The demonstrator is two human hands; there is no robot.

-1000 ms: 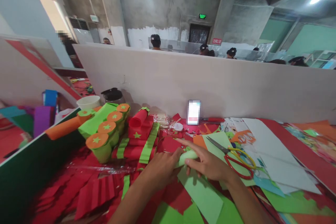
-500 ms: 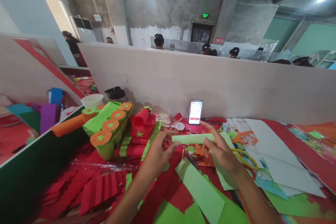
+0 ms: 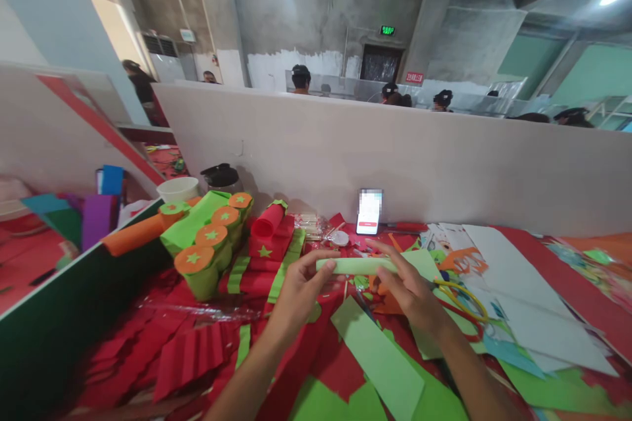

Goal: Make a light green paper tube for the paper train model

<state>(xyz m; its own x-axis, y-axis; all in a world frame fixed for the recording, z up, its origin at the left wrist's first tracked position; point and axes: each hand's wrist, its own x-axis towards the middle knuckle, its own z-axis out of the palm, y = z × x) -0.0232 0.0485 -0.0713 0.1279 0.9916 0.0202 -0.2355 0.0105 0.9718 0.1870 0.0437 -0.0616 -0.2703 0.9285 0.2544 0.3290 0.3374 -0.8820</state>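
Where it was slanted and mostly covered a second ago, the pale green paper roll [image 3: 361, 266] is now held level, gripped by the separated left hand [image 3: 303, 284] and right hand [image 3: 411, 289].

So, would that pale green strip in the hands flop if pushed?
Probably not much: the pale green strip runs straight between left hand and right hand. It looks slim and papery, so likely light, and may crease if squeezed.

Phone [image 3: 370, 212] behind roll [image 3: 355, 266], scissors [image 3: 467, 313] R, prob. on paper [image 3: 423, 263]
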